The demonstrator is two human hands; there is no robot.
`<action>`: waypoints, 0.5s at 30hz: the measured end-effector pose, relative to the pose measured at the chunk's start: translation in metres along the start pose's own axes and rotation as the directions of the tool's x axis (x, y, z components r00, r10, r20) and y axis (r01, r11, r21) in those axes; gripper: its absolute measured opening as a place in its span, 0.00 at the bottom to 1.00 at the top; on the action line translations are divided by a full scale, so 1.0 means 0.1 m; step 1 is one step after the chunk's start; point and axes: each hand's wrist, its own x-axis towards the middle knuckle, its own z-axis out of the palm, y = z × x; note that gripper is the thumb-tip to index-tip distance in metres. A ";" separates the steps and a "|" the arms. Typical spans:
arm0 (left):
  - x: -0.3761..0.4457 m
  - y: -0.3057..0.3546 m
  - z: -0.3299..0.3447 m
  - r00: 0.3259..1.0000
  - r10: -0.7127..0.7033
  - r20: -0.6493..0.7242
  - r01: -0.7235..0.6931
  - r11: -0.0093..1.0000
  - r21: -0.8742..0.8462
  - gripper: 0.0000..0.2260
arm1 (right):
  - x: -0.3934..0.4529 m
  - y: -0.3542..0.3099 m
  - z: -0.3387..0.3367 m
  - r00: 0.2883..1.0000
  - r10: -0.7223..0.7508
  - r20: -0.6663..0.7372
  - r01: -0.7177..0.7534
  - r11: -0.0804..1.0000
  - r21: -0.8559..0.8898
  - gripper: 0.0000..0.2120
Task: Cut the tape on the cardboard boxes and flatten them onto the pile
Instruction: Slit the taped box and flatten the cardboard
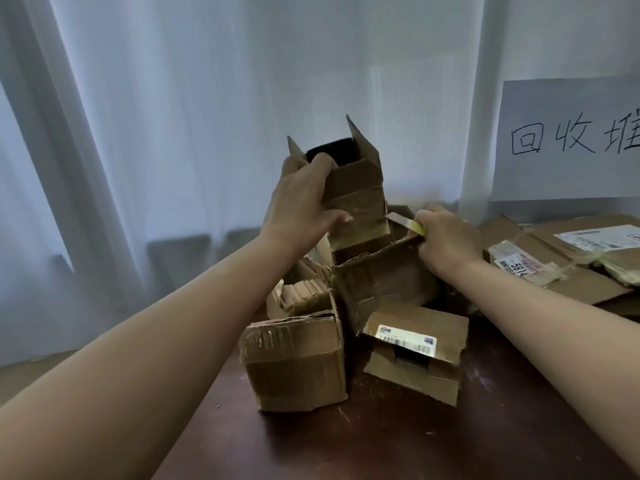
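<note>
Left hand grips small open box | right hand clenches yellow cutter, apparently | slice taped bottom seam away from the thumb.

Ahead of you hangs a sheer white pleated curtain, covering the whole back of the room, with soft daylight glowing through it. On your right, a white paper sign with black handwritten characters hangs in front of it. Below you spreads a dark reddish-brown wooden tabletop, scuffed with pale scratches. At your lower left lies pale beige floor.
</note>
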 end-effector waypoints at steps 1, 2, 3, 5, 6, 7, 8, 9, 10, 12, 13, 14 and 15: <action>-0.03 -0.01 -0.08 0.999 -0.007 -0.036 0.007 1.000 0.006 0.25 | 0.01 -0.05 -0.05 1.000 0.015 -0.021 -0.014 1.000 0.024 0.07; -0.06 -0.02 -0.16 0.998 -0.014 -0.069 0.015 1.000 0.014 0.24 | 0.02 -0.10 -0.11 0.999 0.025 -0.038 -0.024 0.999 0.040 0.07; -0.10 -0.03 -0.26 0.995 -0.012 -0.096 0.015 1.000 0.028 0.23 | 0.04 -0.15 -0.17 0.998 0.030 -0.060 -0.027 0.998 0.052 0.07; -0.19 -0.05 -0.47 0.992 0.018 -0.128 -0.009 0.998 0.068 0.22 | 0.06 -0.24 -0.31 0.995 0.037 -0.096 -0.033 0.999 0.042 0.06; -0.23 -0.08 -0.58 0.989 0.036 -0.140 -0.023 0.996 0.091 0.22 | 0.06 -0.29 -0.38 0.992 0.041 -0.115 -0.038 0.999 0.027 0.06; -0.28 -0.12 -0.68 0.987 0.045 -0.152 -0.028 0.993 0.113 0.21 | 0.07 -0.34 -0.45 0.990 0.043 -0.136 -0.041 0.999 0.018 0.06; -0.34 -0.17 -0.78 0.985 0.043 -0.165 -0.021 0.991 0.135 0.21 | 0.07 -0.39 -0.52 0.986 0.047 -0.158 -0.046 0.999 0.011 0.07; -0.40 -0.22 -0.88 0.983 0.035 -0.180 -0.006 0.988 0.156 0.21 | 0.07 -0.44 -0.59 0.982 0.048 -0.182 -0.046 0.999 0.010 0.07; -0.47 -0.29 -0.97 0.981 0.020 -0.191 0.014 0.984 0.177 0.21 | 0.06 -0.50 -0.64 0.978 0.045 -0.202 -0.044 0.999 0.010 0.07; -0.64 -0.43 -1.11 0.981 -0.019 -0.195 0.062 0.974 0.217 0.21 | 0.03 -0.60 -0.74 0.970 0.050 -0.236 -0.048 0.999 0.011 0.07; -0.73 -0.51 -1.16 0.980 -0.045 -0.192 0.089 0.970 0.228 0.21 | 0.00 -0.64 -0.78 0.966 0.065 -0.249 -0.063 0.998 0.016 0.08; -0.83 -0.58 -1.20 0.980 -0.073 -0.187 0.116 0.965 0.233 0.20 | -0.04 -0.67 -0.81 0.962 0.091 -0.256 -0.087 0.996 0.028 0.09; -0.94 -0.66 -1.21 0.979 -0.096 -0.180 0.138 0.962 0.237 0.20 | -0.09 -0.69 -0.83 0.958 0.123 -0.260 -0.115 0.992 0.043 0.09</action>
